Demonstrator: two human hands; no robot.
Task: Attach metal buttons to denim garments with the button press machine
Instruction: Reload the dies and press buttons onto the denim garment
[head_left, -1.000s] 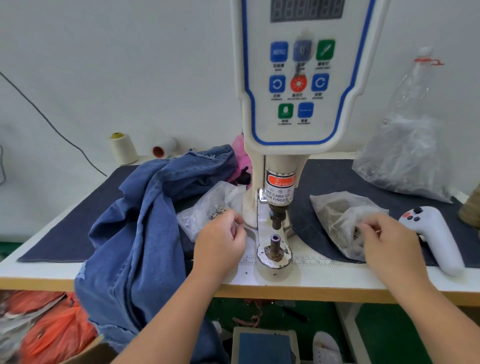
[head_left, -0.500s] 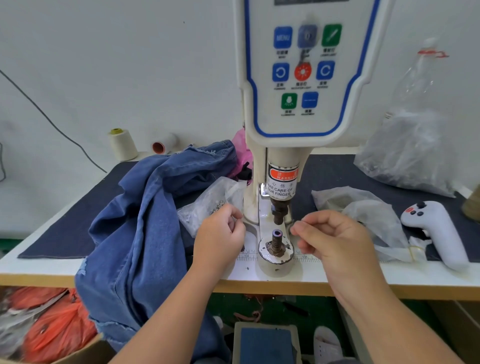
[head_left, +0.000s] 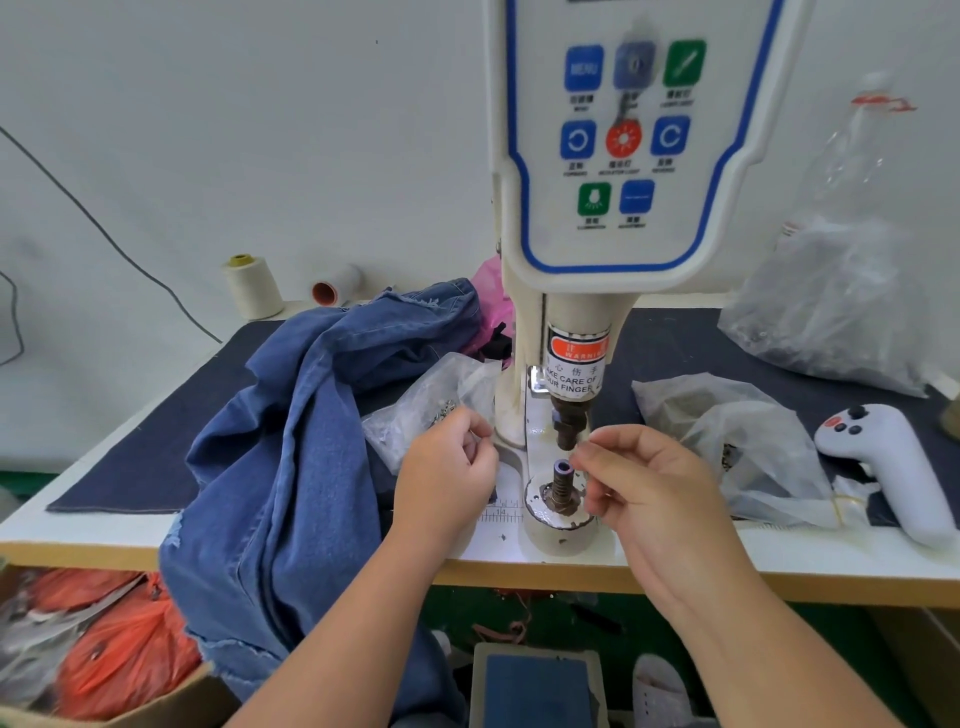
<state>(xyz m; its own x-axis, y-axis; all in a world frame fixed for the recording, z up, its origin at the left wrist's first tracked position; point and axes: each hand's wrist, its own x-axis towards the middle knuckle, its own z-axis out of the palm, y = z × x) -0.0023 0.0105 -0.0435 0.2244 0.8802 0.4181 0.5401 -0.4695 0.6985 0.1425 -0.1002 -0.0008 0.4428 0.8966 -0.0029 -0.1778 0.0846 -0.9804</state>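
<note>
On the table (head_left: 93, 530), three plastic bags, one denim garment (head_left: 291, 467); right hand (head_left: 644, 493), fingers pinched, now nearer the lower die (head_left: 562, 480); left hand (head_left: 447, 467) curled, contents hidden.

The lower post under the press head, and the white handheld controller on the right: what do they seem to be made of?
The lower post looks like dark, worn metal, dull and ridged, with a purple ring at its tip that may be plastic or rubber. The white handheld controller looks like smooth moulded plastic with a soft sheen, and its small red and dark buttons look plastic too.
</note>
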